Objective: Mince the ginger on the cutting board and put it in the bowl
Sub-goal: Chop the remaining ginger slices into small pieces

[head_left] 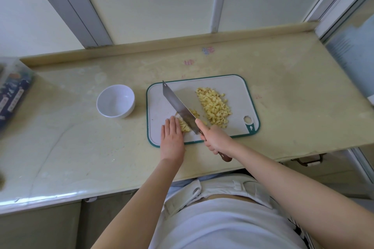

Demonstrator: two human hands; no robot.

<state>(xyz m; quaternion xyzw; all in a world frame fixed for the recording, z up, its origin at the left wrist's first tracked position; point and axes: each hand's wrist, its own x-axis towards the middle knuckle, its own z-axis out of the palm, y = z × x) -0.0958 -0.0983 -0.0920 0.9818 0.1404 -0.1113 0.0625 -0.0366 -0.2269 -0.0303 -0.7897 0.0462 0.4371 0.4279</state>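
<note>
Two ginger lots on white, teal-rimmed plastic cutting board (159,105): diced yellow heap (214,107) at right, uncut strips (185,126) near-left under flat left hand (172,137). Wood-handled steel cleaver (178,105) gripped by right hand (217,140), blade pointing far-left. Round white bowl (129,107) sits left of board.

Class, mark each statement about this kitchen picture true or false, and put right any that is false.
1. The white bowl already holds ginger. False: it is empty.
2. The right hand grips the knife by its handle. True.
3. The bowl stands on the cutting board. False: it stands on the counter, left of the board.
4. A pile of diced ginger lies on the board, right of the blade. True.
5. The left hand holds the bowl. False: it lies flat beside the blade, against a few ginger pieces.
</note>
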